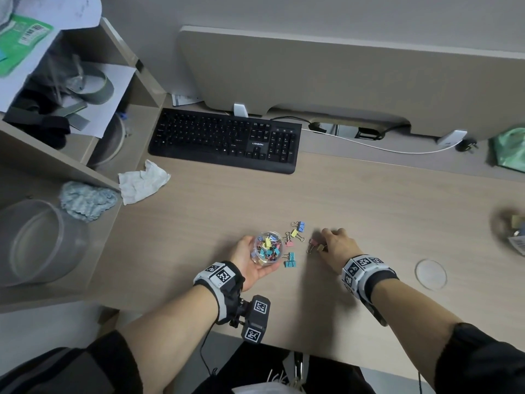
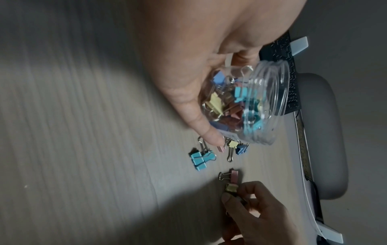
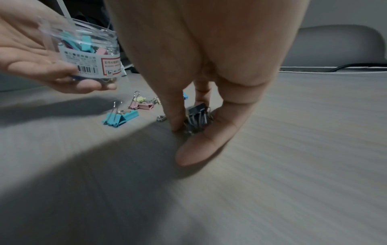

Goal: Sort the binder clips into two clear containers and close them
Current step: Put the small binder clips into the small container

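My left hand (image 1: pixel 257 258) holds a small clear container (image 1: pixel 268 250) of coloured binder clips, open mouth up, just above the desk; its label and barcode (image 3: pixel 87 66) show in the right wrist view. Loose clips lie to its right: a teal pair (image 1: pixel 290 260), a pink one (image 1: pixel 289 243), a yellow one (image 1: pixel 295 233) and a blue one (image 1: pixel 300 225). My right hand (image 1: pixel 326 245) is down on the desk, thumb and fingers pinching a yellowish binder clip (image 2: pixel 231 188) next to a pink clip (image 2: pixel 234 175). A second container (image 1: pixel 511 233) sits blurred at the right edge.
A round clear lid (image 1: pixel 430 273) lies right of my right wrist. A black keyboard (image 1: pixel 224 137) and white cable (image 1: pixel 369 145) sit at the back, a crumpled tissue (image 1: pixel 142 183) at left. Beside it a shelf unit (image 1: pixel 85 169) holds a large clear jar (image 1: pixel 34 240).
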